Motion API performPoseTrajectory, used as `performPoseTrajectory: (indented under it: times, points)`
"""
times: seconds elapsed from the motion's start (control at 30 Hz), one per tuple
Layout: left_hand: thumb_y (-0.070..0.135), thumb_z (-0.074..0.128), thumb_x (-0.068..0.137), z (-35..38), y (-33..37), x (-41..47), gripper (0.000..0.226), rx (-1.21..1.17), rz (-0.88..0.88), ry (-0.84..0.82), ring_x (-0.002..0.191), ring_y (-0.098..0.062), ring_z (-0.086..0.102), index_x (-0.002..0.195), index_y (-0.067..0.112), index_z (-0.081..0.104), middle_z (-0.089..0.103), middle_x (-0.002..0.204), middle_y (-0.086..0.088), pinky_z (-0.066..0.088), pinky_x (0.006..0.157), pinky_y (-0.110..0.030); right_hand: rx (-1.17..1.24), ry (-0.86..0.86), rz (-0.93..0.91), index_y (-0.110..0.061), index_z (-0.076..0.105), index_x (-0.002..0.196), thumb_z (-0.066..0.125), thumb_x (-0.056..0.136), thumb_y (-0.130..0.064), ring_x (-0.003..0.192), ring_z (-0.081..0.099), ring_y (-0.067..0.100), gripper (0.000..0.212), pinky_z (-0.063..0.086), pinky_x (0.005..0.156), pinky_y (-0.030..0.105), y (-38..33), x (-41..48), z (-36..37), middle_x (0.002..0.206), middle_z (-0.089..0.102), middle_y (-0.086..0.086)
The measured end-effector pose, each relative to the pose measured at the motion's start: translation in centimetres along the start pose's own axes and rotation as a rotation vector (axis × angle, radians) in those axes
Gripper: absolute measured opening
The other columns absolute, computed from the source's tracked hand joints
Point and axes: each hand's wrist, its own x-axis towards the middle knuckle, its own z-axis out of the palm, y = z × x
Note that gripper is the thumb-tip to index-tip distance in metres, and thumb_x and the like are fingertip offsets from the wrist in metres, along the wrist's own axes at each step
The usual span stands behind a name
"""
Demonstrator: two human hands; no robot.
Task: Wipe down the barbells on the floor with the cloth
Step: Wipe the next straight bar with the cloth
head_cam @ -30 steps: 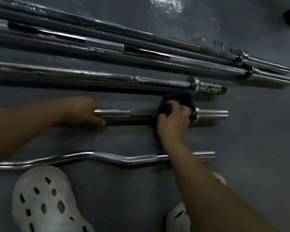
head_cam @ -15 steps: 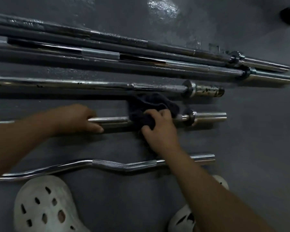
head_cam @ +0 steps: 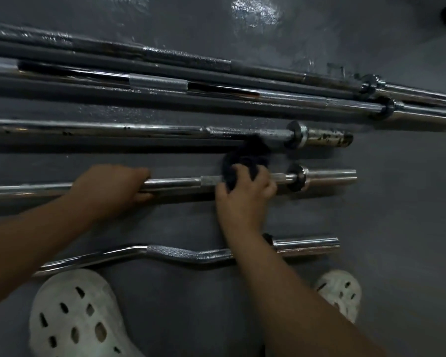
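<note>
Black cloth (head_cam: 245, 161) is bunched under the fingers (head_cam: 264, 182) of the right hand (head_cam: 245, 202), which are clamped round it and round the straight barbell (head_cam: 175, 182), just beside the collar (head_cam: 296, 177). The left hand (head_cam: 108, 188) has its fingers curled round the same bar further along, steadying it on the floor (head_cam: 397, 228).

A loose fold of the cloth trails up toward the rust-spotted bar (head_cam: 139, 130). It looks likely to snag on that bar's knurling, or on the collar, if a stroke runs that way. Should the left grip slacken, the round bar could roll toward the curl bar (head_cam: 175, 252) and the toes behind it. The right knuckles sit close to the collar and could knock against it. Patches of the floor shine as if wet, so footing may slip.

Counted: one cloth, two hands, two white perforated clogs (head_cam: 75, 318), and five barbells I am sure of. These are the one held, the rust-spotted one, the curl bar, and two long bars (head_cam: 186, 57) at the top. Dark bands beside those two may be shadows or further bars; I cannot tell.
</note>
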Motion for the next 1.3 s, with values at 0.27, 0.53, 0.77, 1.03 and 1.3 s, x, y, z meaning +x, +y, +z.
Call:
performPoseTrajectory:
  times: [0.27,0.53,0.77,1.03,1.3]
  points:
    - [0.071,0.058,0.079,0.3,0.1,-0.6,0.043,0.037,-0.029,0.117,0.079,-0.023,0.065,0.084,0.029,0.051,0.066,0.084,0.002,0.041,0.058,-0.029,-0.024,0.115,-0.023,-0.02,0.065,0.122,0.067,0.079,-0.015,0.12,0.048,0.04,0.043,0.04,0.104,0.038,8.3,6.1,-6.0,0.132,0.046,0.018]
    - [0.071,0.06,0.079,-2.1,-0.8,2.6,0.05,-0.136,-0.004,-0.337,0.085,-0.018,0.065,0.097,0.025,0.063,0.069,0.094,0.001,0.049,0.07,-0.03,-0.045,-0.284,-0.383,-0.03,0.063,0.125,0.069,0.08,-0.018,0.109,0.057,0.029,0.047,0.048,0.097,0.034,4.2,3.9,-6.0,0.127,0.044,0.007]
    - [0.063,0.066,0.08,-1.2,-0.8,1.9,0.049,-0.33,-0.056,-0.431,0.065,-0.017,0.063,0.094,0.016,0.065,0.066,0.077,-0.001,0.048,0.06,-0.026,-0.01,-0.039,-0.006,-0.023,0.061,0.122,0.068,0.079,-0.03,0.121,0.038,0.037,0.045,0.037,0.101,0.038,1.1,0.0,-1.7,0.14,0.04,0.013]
    - [0.06,0.06,0.085,1.5,0.8,-2.4,0.038,0.004,0.017,0.302,0.077,-0.03,0.065,0.085,0.024,0.049,0.065,0.083,-0.005,0.044,0.059,-0.034,-0.014,0.044,-0.036,-0.015,0.062,0.127,0.064,0.08,-0.032,0.127,0.041,0.038,0.05,0.033,0.109,0.038,6.8,4.9,-5.6,0.137,0.045,0.016]
    - [0.075,0.051,0.08,-0.9,-1.3,0.9,0.051,-0.07,0.045,-0.103,0.082,-0.02,0.063,0.095,0.027,0.058,0.067,0.093,0.001,0.049,0.069,-0.03,-0.12,-0.185,-0.601,-0.025,0.068,0.102,0.065,0.075,-0.009,0.104,0.047,0.032,0.031,0.049,0.077,0.037,-0.1,1.4,-3.5,0.115,0.052,0.004]
